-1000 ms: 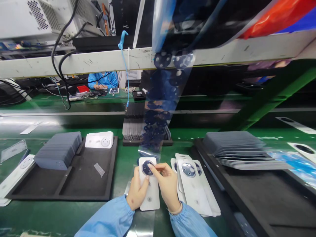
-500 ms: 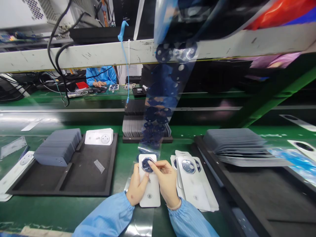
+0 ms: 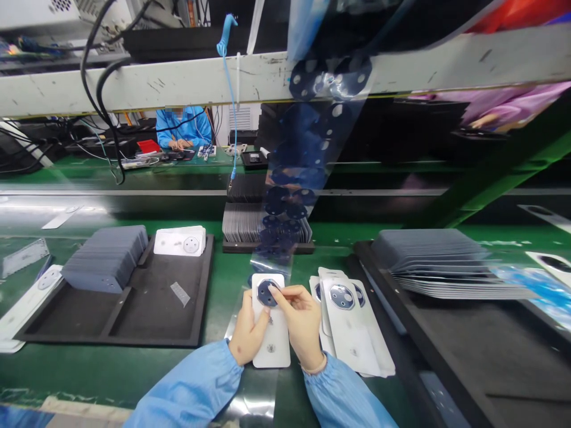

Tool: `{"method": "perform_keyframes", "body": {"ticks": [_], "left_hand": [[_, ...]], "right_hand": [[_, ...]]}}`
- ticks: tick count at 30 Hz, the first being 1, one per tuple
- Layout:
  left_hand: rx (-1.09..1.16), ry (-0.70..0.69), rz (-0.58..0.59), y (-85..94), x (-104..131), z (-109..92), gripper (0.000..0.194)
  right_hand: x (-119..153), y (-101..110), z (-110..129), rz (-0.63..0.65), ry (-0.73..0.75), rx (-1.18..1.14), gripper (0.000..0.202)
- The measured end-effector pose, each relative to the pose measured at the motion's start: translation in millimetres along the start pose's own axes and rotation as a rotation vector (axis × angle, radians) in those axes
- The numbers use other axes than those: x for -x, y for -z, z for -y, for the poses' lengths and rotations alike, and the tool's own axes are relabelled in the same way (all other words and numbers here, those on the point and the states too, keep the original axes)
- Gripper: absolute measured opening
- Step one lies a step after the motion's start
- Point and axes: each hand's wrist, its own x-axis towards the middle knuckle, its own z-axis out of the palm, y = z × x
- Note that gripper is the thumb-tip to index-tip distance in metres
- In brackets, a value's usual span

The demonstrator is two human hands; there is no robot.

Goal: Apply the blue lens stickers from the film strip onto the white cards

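Observation:
A white phone-shaped panel with a dark octagonal piece near its top lies upright in front of me at the centre. My left hand grips the panel's left side, the thumb resting on its face. On the right side, my right hand has its fingers pinched together, with the fingertips touching the dark piece; whether anything is between them cannot be made out. Several similar white panels with dark round areas lie overlapped just right of my right hand. A clear strip with dark discs hangs down behind the held panel.
At left, a black tray holds grey plates and white panels. Another black tray with stacked plates is at right. More plates stand behind. A person in blue sits across the bench.
The view has shifted slightly, so the scene sits a little higher. Both hands keep their places at the panel. At the upper right, more of a person's pink sleeve shows.

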Motion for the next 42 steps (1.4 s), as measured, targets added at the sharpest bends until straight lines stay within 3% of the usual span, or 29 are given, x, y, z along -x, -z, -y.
{"method": "perform_keyframes", "body": {"ticks": [28, 35, 37, 39, 41, 42], "left_hand": [[0.038, 0.056, -0.014, -0.7, 0.5, -0.8, 0.03], [0.037, 0.063, -0.112, -1.7, 1.1, 2.2, 0.026], [0.016, 0.056, -0.144, -1.4, 0.7, 2.9, 0.024], [0.016, 0.054, -0.146, -1.0, 0.2, 2.9, 0.022], [-0.004, 0.048, -0.109, -0.9, -0.1, 2.5, 0.021], [-0.022, 0.046, -0.087, -1.1, -0.1, 2.3, 0.021]], "right_hand": [[4.9, -2.5, 1.4, -0.025, -0.013, 0.069, 0.033], [11.6, -4.3, -0.6, 0.01, 0.288, 0.305, 0.016], [11.1, -5.6, -0.3, -0.073, 0.342, 0.359, 0.034], [8.6, -6.3, -0.1, -0.135, 0.325, 0.343, 0.073], [5.1, -6.2, -0.5, -0.045, 0.233, 0.264, 0.088], [3.3, -5.9, -0.9, 0.048, 0.171, 0.228, 0.079]]}}
